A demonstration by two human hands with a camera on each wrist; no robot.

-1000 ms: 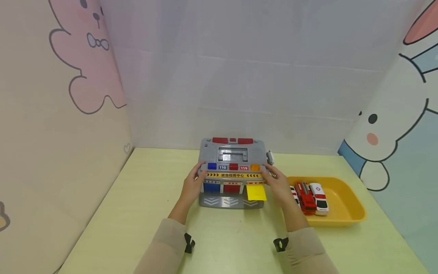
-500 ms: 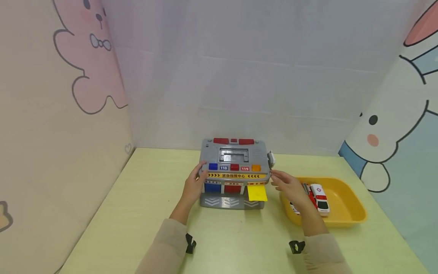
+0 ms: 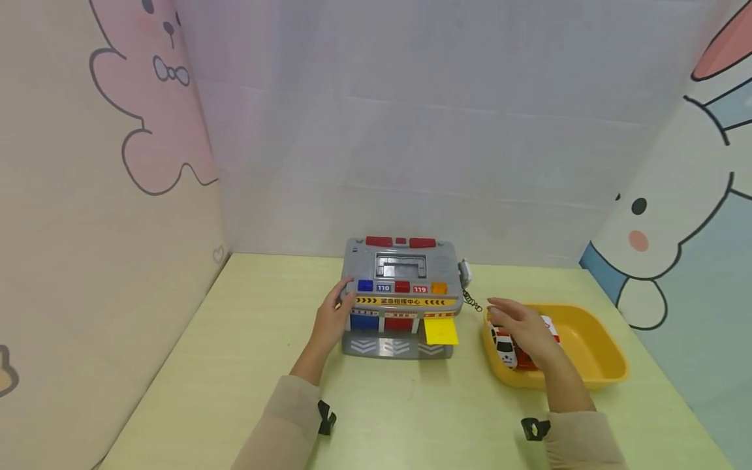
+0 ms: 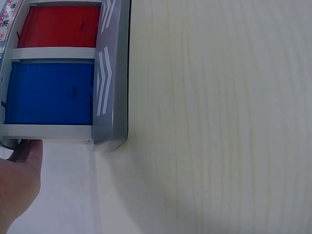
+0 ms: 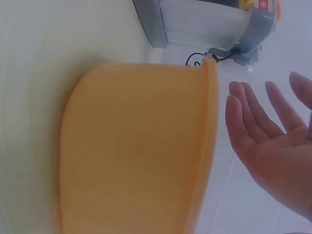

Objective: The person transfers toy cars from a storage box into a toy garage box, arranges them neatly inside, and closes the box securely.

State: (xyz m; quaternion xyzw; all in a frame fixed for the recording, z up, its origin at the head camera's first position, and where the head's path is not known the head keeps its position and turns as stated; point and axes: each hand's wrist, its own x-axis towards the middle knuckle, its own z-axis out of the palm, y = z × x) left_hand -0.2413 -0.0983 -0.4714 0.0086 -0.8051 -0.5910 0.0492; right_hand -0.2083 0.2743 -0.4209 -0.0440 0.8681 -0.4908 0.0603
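Note:
A grey toy emergency station stands on the table, with blue and red garage doors shut and a yellow door raised at the front. My left hand holds its left front corner, thumb toward the front and fingers at the roof edge. In the left wrist view, fingers meet the station's side beside the blue door. My right hand hovers over the left part of a yellow tray, fingers spread and holding nothing. A white toy police car shows below it; other toy cars are partly hidden by the hand.
A small grey handset hangs on the station's right side, its coiled black cord trailing toward the tray. A pale curtain wall rises behind the table, with printed side walls left and right.
My right hand has let go of the station's right side and moved right, over the tray. The left hand stays at the left corner; the station stands in place.

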